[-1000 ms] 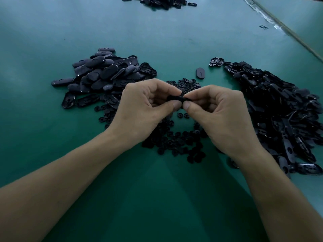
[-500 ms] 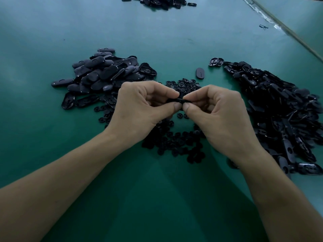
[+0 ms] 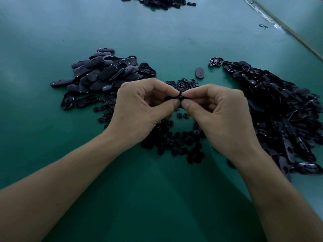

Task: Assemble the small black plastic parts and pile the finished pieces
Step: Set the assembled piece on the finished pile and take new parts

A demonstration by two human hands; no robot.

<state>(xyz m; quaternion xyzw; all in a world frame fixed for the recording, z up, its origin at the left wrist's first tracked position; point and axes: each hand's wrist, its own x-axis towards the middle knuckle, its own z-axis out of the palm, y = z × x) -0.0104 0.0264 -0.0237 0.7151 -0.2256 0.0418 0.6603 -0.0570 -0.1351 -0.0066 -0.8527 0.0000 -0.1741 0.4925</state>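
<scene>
the person's left hand [image 3: 139,109] and right hand [image 3: 222,116] met above the heap of small round parts [image 3: 174,140]. both thumbs and forefingers pinched tip to tip on one small black part [image 3: 176,98], and the other fingers were curled in. the part was held off the green table [image 3: 157,198], over the far half of that heap. left of the heap lay a pile of closed oval pieces [image 3: 101,74], with its nearest pieces reaching the heap's scattered rim. right of the heap, a larger, looser pile of open shells [image 3: 279,110] ran down toward the near right. just beyond the heap a lone oval piece [image 3: 200,72] lay flat by itself. far beyond it another dark pile [image 3: 162,2] was cut off by the top of the view, and the table's pale edge strip [image 3: 288,30] slanted away far right. nearer than the heap, plain green surface stretched between the two forearms.
</scene>
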